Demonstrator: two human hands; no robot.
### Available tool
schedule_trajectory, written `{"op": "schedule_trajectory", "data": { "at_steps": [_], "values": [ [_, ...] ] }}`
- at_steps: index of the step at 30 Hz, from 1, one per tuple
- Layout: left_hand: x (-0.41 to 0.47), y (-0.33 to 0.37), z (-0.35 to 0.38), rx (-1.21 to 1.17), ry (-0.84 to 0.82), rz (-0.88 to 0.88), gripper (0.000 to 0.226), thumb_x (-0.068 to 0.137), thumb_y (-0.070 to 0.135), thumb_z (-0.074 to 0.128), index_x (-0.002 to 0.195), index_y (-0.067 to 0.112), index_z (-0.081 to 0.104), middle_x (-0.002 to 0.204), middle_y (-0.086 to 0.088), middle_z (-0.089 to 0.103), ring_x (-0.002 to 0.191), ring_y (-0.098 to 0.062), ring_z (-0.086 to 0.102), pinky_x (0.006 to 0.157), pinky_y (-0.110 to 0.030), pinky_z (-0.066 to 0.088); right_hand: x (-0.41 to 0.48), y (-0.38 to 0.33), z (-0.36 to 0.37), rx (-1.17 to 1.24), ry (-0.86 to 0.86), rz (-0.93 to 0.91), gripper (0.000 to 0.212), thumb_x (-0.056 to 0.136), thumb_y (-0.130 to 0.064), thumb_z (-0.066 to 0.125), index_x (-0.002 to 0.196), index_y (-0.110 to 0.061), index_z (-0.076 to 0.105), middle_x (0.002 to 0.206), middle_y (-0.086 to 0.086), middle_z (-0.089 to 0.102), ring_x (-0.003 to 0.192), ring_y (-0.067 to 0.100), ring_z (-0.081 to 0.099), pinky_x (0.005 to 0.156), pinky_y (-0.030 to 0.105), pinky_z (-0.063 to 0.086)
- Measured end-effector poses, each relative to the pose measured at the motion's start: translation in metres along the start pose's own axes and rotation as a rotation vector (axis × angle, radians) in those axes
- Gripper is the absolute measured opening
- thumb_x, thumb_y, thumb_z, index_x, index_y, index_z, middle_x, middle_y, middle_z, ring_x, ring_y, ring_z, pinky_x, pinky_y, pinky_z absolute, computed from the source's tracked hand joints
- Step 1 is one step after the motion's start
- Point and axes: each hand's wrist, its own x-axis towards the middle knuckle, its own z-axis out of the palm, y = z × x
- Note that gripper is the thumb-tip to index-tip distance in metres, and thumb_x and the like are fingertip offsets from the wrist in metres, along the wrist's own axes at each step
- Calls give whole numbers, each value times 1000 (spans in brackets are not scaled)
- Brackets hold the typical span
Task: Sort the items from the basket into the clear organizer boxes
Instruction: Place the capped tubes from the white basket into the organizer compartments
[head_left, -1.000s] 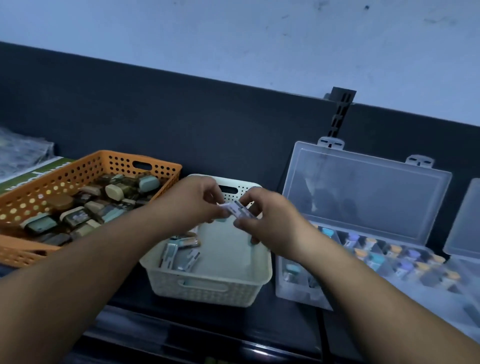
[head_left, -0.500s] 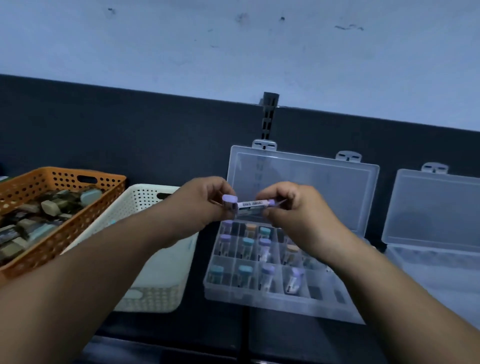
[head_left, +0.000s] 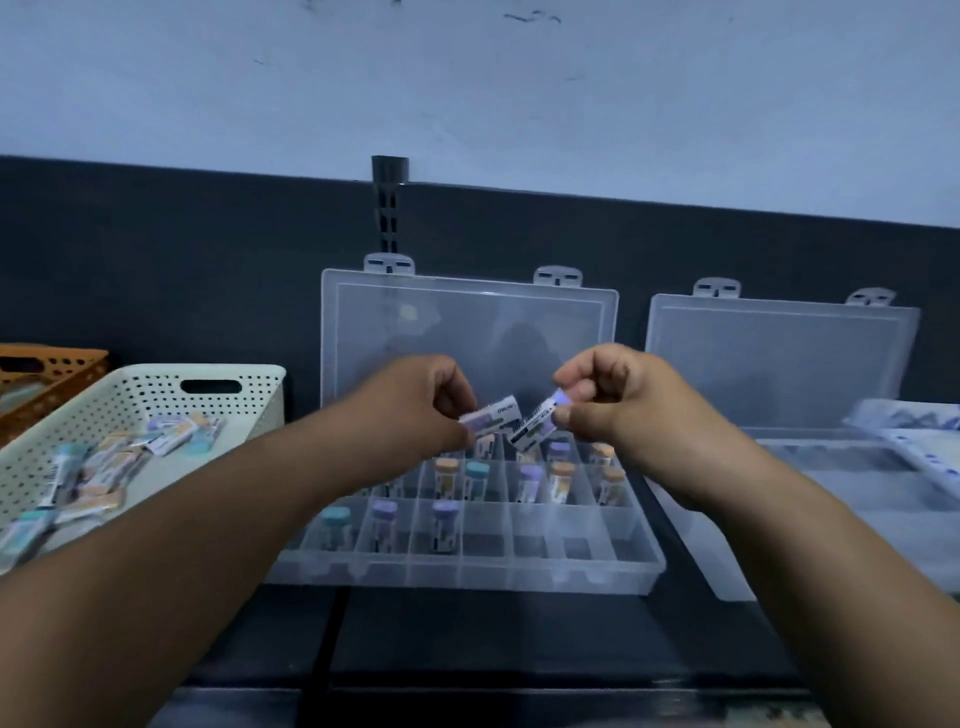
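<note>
Nearest the camera, both bare forearms reach out over the dark tabletop (head_left: 519, 639). Front edge is bare black w/ a seam running left of center.

Next out, the clear organizer box (head_left: 467, 566) sits center, lid up against the dark back panel (head_left: 156, 270). Front row of compartments holds a teal-capped vial (head_left: 335, 525) and two purple-capped ones just right of it; the rest of that row looks empty. Rows behind have more vials w/ orange, teal and purple caps, standing upright.

Above those rows, left hand (head_left: 415, 410) has thumb + fingers pinched closed on a small labeled piece (head_left: 493, 418), barcode sticker facing up. Right hand (head_left: 618, 400) is curled tight too, pinching a second labeled piece (head_left: 537, 423) w/ a purple-ish end near the fingertips. The two pieces are almost touching at the middle, tilted toward each other. Can't tell if they're one item pulled apart or two separate ones, too blurry.

Left side of the tabletop: white perforated basket (head_left: 156, 384) w/ a loose pile of wrapped items (head_left: 98, 467) inside. Behind it at the far left edge, corner of an orange basket (head_left: 57, 364).

Right side: second clear box (head_left: 779, 364), lid open too, something pale and printed lying over its right end.

Farthest back is a pale wall (head_left: 467, 93) w/ a slotted bracket (head_left: 389, 208).
</note>
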Motion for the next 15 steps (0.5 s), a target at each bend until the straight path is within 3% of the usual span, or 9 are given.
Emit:
{"op": "schedule_trajectory", "data": {
  "at_steps": [3,6,9,15],
  "values": [
    [2,8,14,125,21,45,6,84,21,71,86,19,66,74,6,65,63,-7,57,54,-20,42,-5,8,-9,-108,-22,-8,12,83,-4,72,89,-10,63,74,5,61,68,14,58,72,35,54],
    [3,14,23,266,15,60,6,89,21,65,92,24,69,83,10,66,74,-7,60,59,-18,44,-7,16,-7,-220,-54,-26,10,83,-7,72,82,-15,65,71,5,60,68,19,57,77,43,55],
    [5,14,28,416,17,88,16,90,15,60,101,25,68,86,11,61,82,-9,59,62,-11,39,-7,25,-3,-382,-85,-60,6,86,-14,70,87,-20,67,75,-5,69,74,18,66,73,35,54],
    [5,13,36,545,-2,87,8,87,18,65,95,19,64,96,3,64,92,-17,59,79,-28,48,-8,40,7,-578,-146,-105,6,90,-24,62,87,-20,66,80,-6,69,76,14,64,72,32,54]
  ]
}}
